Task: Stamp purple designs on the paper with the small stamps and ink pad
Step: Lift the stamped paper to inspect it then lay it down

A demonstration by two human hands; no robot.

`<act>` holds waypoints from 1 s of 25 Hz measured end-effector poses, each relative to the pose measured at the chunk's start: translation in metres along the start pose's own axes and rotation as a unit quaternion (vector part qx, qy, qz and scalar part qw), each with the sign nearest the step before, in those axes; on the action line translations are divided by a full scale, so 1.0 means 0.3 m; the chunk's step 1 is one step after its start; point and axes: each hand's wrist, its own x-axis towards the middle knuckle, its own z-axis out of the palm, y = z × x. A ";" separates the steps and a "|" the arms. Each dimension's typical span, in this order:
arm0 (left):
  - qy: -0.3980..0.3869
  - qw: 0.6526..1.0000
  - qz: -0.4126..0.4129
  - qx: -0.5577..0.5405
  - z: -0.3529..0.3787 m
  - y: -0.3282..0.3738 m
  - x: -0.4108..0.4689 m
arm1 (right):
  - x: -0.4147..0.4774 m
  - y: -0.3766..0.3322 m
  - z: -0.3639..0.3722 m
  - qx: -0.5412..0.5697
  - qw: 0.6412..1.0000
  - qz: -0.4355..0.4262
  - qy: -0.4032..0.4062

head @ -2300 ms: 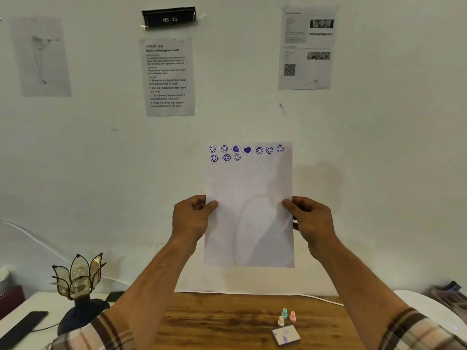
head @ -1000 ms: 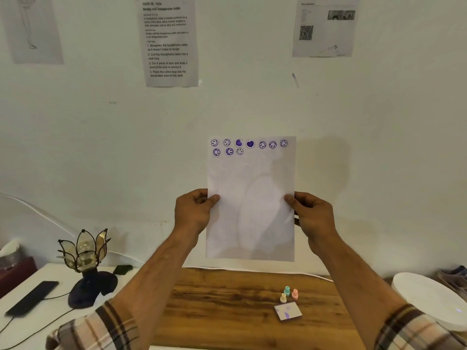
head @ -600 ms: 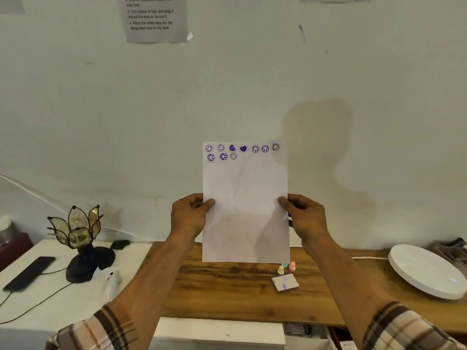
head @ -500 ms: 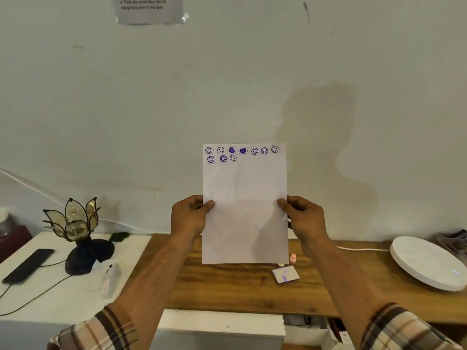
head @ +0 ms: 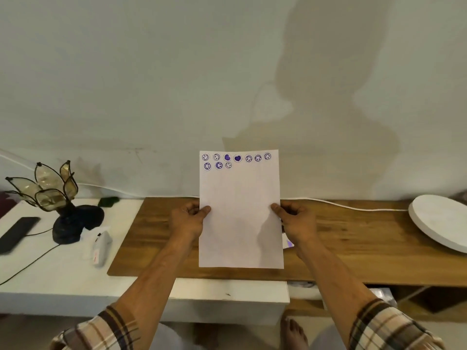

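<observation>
Matt white paper; grainy wood table; glass-petalled lamp.

The paper is white, with purple smiley and heart stamp prints in two rows along its top. The tabletop is brown grained wood. The sleeves are plaid in beige, brown and white. The round disc is white.

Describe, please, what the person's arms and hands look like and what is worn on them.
Both hands, left hand and right hand, are bare, with no gloves, rings or watch visible. The forearms are uncovered; plaid sleeves in beige, brown and white are pushed up near the elbows.
</observation>
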 end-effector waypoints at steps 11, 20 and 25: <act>0.026 0.994 -0.068 0.085 0.066 -0.362 0.224 | 0.175 0.296 0.072 -0.133 0.991 0.033 -0.008; 0.053 0.985 -0.073 0.147 0.086 -0.596 0.270 | 0.182 0.523 0.128 -0.269 0.961 0.034 0.051; 0.051 0.978 -0.027 0.201 0.099 -0.650 0.251 | 0.186 0.578 0.145 -0.331 0.941 0.013 0.066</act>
